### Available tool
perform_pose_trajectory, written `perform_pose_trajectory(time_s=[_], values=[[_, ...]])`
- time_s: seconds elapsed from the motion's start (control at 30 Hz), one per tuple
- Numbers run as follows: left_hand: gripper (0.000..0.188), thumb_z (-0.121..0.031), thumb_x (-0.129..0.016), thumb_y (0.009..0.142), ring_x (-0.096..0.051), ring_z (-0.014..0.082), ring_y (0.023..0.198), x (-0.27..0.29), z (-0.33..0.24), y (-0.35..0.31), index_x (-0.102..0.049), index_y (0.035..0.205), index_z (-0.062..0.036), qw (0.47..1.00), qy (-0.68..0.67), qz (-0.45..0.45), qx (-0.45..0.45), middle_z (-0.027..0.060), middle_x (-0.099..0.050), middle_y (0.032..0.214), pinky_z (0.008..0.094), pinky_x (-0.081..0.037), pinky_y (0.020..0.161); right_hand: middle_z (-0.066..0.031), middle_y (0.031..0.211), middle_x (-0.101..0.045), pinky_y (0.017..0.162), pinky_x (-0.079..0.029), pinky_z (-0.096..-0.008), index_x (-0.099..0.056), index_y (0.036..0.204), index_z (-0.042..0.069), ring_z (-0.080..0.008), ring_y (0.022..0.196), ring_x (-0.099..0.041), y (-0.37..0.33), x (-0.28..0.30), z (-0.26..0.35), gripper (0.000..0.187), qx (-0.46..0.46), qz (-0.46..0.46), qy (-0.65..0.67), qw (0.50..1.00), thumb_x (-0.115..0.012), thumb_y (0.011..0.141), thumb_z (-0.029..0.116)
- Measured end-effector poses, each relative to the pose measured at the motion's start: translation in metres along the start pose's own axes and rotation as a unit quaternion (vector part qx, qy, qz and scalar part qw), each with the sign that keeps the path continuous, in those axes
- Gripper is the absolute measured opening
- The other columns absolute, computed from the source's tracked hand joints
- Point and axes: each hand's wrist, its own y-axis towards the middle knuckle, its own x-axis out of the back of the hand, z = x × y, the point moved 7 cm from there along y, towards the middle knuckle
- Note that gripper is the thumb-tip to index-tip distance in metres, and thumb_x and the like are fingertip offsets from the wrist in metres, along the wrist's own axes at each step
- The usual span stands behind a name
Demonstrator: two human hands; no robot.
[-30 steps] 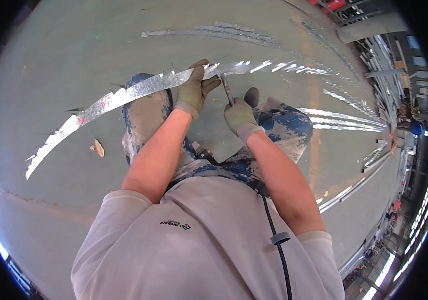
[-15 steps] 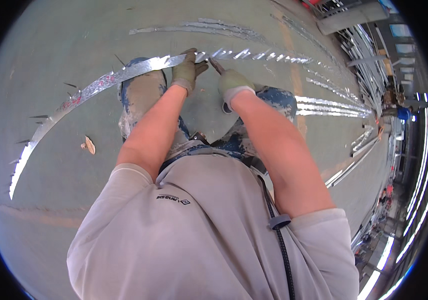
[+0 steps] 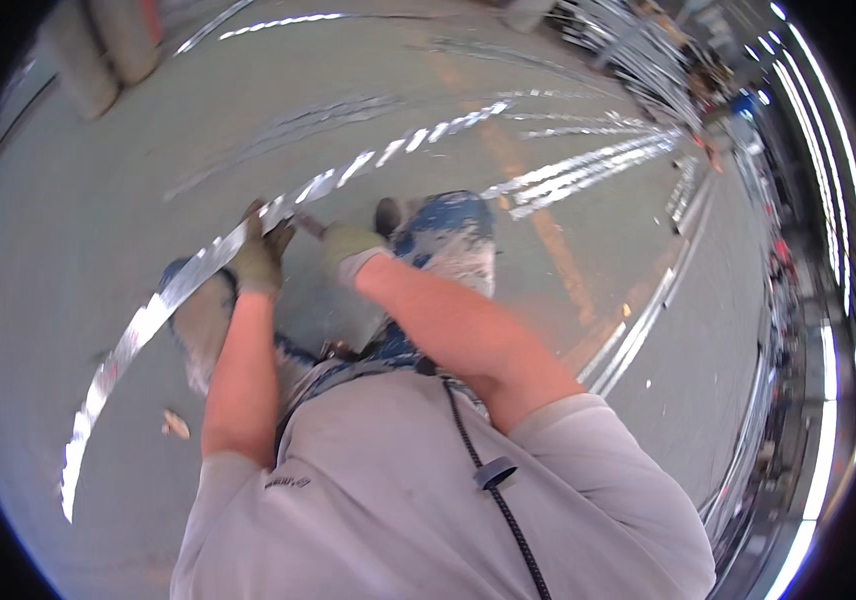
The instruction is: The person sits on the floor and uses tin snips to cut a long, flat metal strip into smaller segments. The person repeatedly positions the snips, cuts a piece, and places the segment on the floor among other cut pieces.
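A long, shiny strip of metal (image 3: 183,282) with a notched edge runs across in front of me, from the lower left up toward the far middle. Resting over my left knee, it is gripped in its middle stretch by my gloved left hand (image 3: 260,262), thumb and fingers closed about it. My gloved right hand (image 3: 350,246) is closed round a dark plier-like hand tool (image 3: 310,226). The tool's tip is at the strip's near edge, close beside my left fingers. Blur hides whether its jaws touch the metal.
More bright metal strips (image 3: 588,175) lie on the floor to the far right, and duller ones (image 3: 338,112) beyond the held strip. A dried leaf (image 3: 176,424) is at the lower left. Stacked metal lengths (image 3: 648,80) fill the upper right, and thick rounded posts (image 3: 78,70) the upper left.
The view has swung to the right, so hands, strip and knees now appear farther left and lower. Both hands keep their holds, and the tool stays close to my left fingers.
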Motion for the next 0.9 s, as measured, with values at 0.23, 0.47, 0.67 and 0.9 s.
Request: perform_pose_trajectory(time_s=[0.23, 0.47, 0.67, 0.9], values=[[0.044, -0.032, -0.063, 0.106, -0.065, 0.0246, 0.122, -0.009, -0.019, -0.027, -0.057, 0.146, -0.0183, 0.996, -0.078, -0.034, -0.027, 0.0011, -0.064, 0.138, 0.046, -0.054, 0.101, -0.0221, 0.117, -0.074, 0.091, -0.058, -0.0475, -0.068, 0.12, 0.002, -0.0397, 0.108, -0.073, -0.013, 0.012, -0.012, 0.03, -0.064, 0.0, 0.122, 0.99, -0.059, 0.095, 0.015], [0.04, -0.025, -0.057, 0.107, -0.059, 0.0323, 0.133, -0.012, -0.054, -0.058, -0.057, 0.147, -0.0155, 0.983, -0.129, -0.091, -0.096, 0.0167, -0.055, 0.15, 0.0486, -0.049, 0.114, -0.023, 0.117, -0.074, 0.089, -0.058, -0.0469, -0.069, 0.118, 0.001, -0.0403, 0.107, -0.073, -0.019, 0.028, -0.011, 0.03, -0.054, 0.022, 0.125, 0.99, -0.061, 0.093, 0.015], [0.044, -0.03, -0.062, 0.106, -0.064, 0.0298, 0.127, -0.017, -0.062, -0.044, -0.054, 0.145, -0.0098, 0.99, -0.075, -0.021, -0.115, 0.0145, -0.059, 0.146, 0.0456, -0.056, 0.106, -0.0254, 0.115, -0.073, 0.09, -0.057, -0.0468, -0.064, 0.123, -0.001, -0.0417, 0.107, -0.073, -0.031, 0.058, -0.015, 0.034, -0.038, 0.018, 0.153, 0.987, -0.059, 0.095, 0.018], [0.039, -0.03, -0.055, 0.109, -0.069, 0.0275, 0.119, -0.077, -0.053, -0.009, -0.053, 0.144, -0.0114, 0.993, -0.072, 0.014, -0.089, 0.0091, -0.061, 0.143, 0.045, -0.058, 0.104, -0.0238, 0.121, -0.072, 0.099, -0.053, -0.0492, -0.064, 0.124, 0.0, -0.0418, 0.114, -0.069, -0.013, 0.097, -0.051, 0.037, -0.071, 0.023, 0.126, 0.989, -0.058, 0.097, 0.025]])
